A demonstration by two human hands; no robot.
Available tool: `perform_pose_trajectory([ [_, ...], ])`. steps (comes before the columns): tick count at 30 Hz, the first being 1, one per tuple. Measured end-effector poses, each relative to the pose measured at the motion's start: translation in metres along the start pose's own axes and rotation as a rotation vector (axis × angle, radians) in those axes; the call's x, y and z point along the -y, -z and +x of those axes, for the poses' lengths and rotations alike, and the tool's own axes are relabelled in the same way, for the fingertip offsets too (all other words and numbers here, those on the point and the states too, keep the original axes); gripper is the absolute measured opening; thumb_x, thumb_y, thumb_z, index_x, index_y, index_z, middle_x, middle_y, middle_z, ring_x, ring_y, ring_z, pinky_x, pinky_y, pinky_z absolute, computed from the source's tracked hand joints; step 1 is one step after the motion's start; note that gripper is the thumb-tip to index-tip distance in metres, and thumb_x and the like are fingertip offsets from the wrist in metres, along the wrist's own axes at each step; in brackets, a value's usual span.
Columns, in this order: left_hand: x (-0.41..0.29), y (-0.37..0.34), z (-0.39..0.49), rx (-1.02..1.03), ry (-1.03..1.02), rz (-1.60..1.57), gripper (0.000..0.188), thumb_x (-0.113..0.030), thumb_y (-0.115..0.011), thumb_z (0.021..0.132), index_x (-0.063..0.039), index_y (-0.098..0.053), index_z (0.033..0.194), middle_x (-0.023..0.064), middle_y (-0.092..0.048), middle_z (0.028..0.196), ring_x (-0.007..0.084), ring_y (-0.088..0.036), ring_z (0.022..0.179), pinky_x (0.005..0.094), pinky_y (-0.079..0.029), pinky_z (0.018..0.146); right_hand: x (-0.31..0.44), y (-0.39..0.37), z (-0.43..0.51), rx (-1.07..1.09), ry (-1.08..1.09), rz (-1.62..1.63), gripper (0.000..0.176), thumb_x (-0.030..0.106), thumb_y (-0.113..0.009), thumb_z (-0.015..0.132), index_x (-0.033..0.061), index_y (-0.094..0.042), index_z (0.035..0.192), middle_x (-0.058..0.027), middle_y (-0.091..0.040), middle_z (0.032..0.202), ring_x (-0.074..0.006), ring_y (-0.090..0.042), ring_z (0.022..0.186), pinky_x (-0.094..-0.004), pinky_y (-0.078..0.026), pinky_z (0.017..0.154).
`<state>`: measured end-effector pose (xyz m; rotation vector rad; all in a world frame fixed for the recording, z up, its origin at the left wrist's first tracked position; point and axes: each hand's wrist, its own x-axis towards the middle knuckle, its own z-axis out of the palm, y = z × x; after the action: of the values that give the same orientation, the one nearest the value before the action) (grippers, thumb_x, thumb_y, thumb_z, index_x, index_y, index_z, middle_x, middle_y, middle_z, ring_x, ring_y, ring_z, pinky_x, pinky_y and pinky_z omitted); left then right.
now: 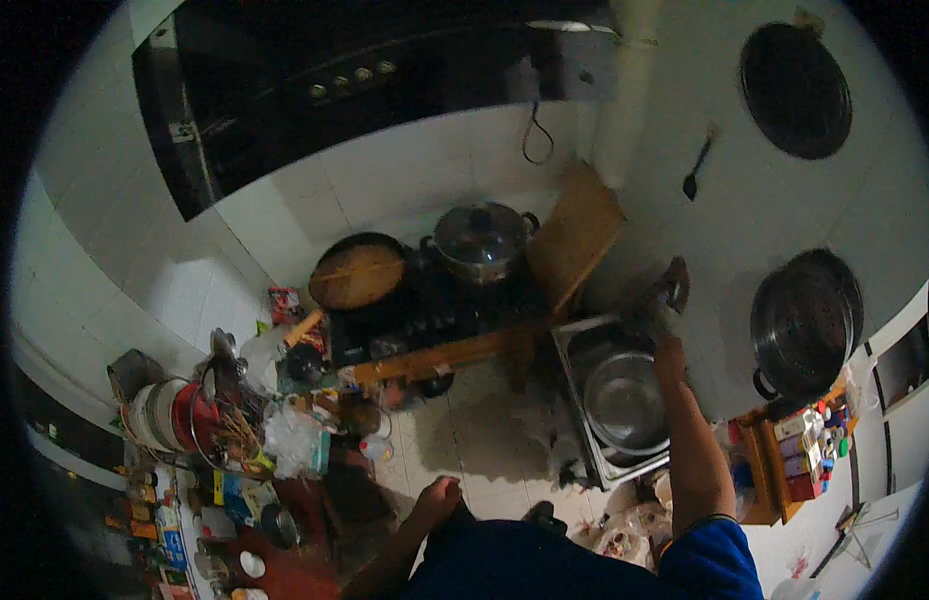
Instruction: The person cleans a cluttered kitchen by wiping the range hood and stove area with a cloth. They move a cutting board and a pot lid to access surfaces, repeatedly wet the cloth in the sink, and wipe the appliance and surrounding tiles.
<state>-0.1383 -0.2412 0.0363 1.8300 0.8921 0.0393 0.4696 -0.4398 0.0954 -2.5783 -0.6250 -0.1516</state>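
Note:
My right arm reaches over a metal sink (pixel 574 375) to its far right corner by the wall. There my right hand (pixel 669 356) is dim and blurred beside a pale fitting (pixel 668 319), perhaps a tap; its grip is unclear. A dark reddish-brown object (pixel 676 285) shows just above it on the wall side. Inside the sink sits a round metal basin (pixel 625 401), partly behind my forearm. My left hand (pixel 438 499) hangs low in front of my body with its fingers curled. Whether it holds anything is hidden.
On the stove (pixel 442 319) stand a lidded pot (pixel 481 244) and a pan (pixel 359 276) with a brown round surface. A wooden board (pixel 580 225) leans by the wall. Dishes in a rack (pixel 160 412) crowd the left. Plastic bags (pixel 625 536) lie below the sink.

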Motion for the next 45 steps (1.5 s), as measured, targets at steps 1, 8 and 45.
perform_pose_trajectory([
  [1,0.002,0.017,0.005,-0.026,-0.076,0.054,0.033,-0.027,-0.064,0.099,-0.004,-0.064,0.123,0.0209,-0.072,0.109,0.0387,-0.07,0.104,0.0437,-0.055,0.089,0.011,0.001,-0.002,-0.019,-0.045,0.05,0.03,0.015,-0.053,0.099,-0.0033,-0.063,0.121,-0.0304,-0.061,0.129,-0.0442,-0.065,0.112,-0.053,-0.051,0.096],
  [8,-0.034,0.143,0.053,-0.078,-0.253,0.06,0.028,-0.016,-0.061,0.102,-0.002,-0.063,0.126,0.0129,-0.072,0.117,0.0291,-0.071,0.104,0.0396,-0.056,0.09,0.136,0.073,0.023,0.098,-0.125,1.099,0.048,0.016,-0.058,0.098,0.0017,-0.051,0.143,-0.025,-0.058,0.138,-0.0329,-0.063,0.123,-0.0428,-0.051,0.099],
  [45,-0.258,0.274,0.076,-0.464,-0.407,-0.108,0.029,-0.016,-0.064,0.1,-0.006,-0.066,0.128,0.0155,-0.069,0.126,0.0306,-0.067,0.114,0.0441,-0.051,0.102,0.56,0.362,0.227,-1.146,0.875,0.377,0.023,0.011,-0.066,0.097,0.001,-0.058,0.115,-0.023,-0.066,0.101,-0.0422,-0.066,0.095,-0.0477,-0.053,0.084],
])
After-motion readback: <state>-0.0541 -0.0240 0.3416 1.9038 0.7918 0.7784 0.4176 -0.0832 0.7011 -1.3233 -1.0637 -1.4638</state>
